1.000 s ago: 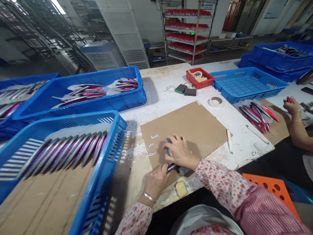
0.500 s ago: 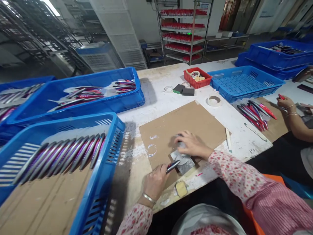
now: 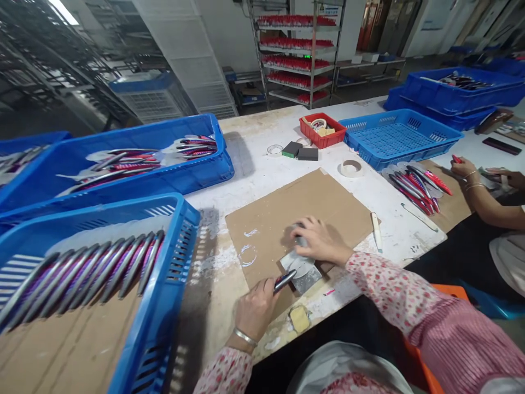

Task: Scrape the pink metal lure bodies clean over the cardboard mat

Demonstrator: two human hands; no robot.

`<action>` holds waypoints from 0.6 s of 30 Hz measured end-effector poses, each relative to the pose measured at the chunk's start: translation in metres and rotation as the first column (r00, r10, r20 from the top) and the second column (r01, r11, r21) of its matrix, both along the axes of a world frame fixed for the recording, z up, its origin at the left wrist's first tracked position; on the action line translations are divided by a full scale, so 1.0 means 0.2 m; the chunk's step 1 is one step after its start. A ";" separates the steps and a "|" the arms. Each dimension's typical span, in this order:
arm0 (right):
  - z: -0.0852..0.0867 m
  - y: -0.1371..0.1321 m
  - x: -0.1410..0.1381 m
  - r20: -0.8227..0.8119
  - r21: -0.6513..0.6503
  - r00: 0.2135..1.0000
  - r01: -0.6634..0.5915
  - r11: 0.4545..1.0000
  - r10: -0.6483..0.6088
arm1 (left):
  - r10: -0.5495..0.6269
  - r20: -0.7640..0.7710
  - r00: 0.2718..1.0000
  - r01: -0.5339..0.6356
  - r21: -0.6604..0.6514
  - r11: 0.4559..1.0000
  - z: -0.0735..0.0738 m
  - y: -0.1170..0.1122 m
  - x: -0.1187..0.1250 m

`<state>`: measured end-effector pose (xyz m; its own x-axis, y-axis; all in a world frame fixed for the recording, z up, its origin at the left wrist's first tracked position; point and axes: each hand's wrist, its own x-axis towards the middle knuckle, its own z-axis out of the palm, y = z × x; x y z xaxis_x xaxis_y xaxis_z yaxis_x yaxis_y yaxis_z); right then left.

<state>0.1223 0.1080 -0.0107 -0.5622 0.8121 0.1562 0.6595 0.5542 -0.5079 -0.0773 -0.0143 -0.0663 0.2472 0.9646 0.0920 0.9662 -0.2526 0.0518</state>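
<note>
My left hand (image 3: 255,307) is closed round a slim silver and purple piece (image 3: 284,280) whose tip rests on a grey sheet (image 3: 301,270). My right hand (image 3: 319,239) lies curled over a small grey block at the sheet's far edge and presses it down. Both hands work on a brown cardboard mat (image 3: 303,208) laid on the white table (image 3: 266,175). A yellowish sponge scrap (image 3: 299,318) sits near the table's front edge by my left hand.
A blue crate (image 3: 123,262) with several silver and purple pieces is at the left, and another blue crate (image 3: 123,158) stands behind it. A co-worker's hand (image 3: 463,167) works at the right beside a pile of red pieces (image 3: 418,186). Tape rolls (image 3: 351,167), a red tray (image 3: 322,130) and a blue basket (image 3: 400,137) lie beyond.
My right hand has slid off the piece to the right and onto the sheet's far edge. The piece's tip and the grey sheet now show. The camera swung slightly right.
</note>
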 end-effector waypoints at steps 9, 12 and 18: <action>-0.03 0.04 0.05 -0.021 -0.004 1.000 -0.017 1.000 0.017 | -0.035 -0.005 0.999 0.035 0.044 0.998 -0.01 0.00 -0.01; -0.01 0.01 -0.03 0.000 0.019 0.999 -0.048 0.999 0.048 | -0.040 -0.026 0.999 0.042 0.071 0.997 -0.03 0.01 -0.03; -0.02 0.02 -0.07 -0.067 0.024 0.989 -0.129 0.991 0.130 | -0.060 -0.005 0.998 0.060 0.053 0.997 -0.03 0.00 -0.05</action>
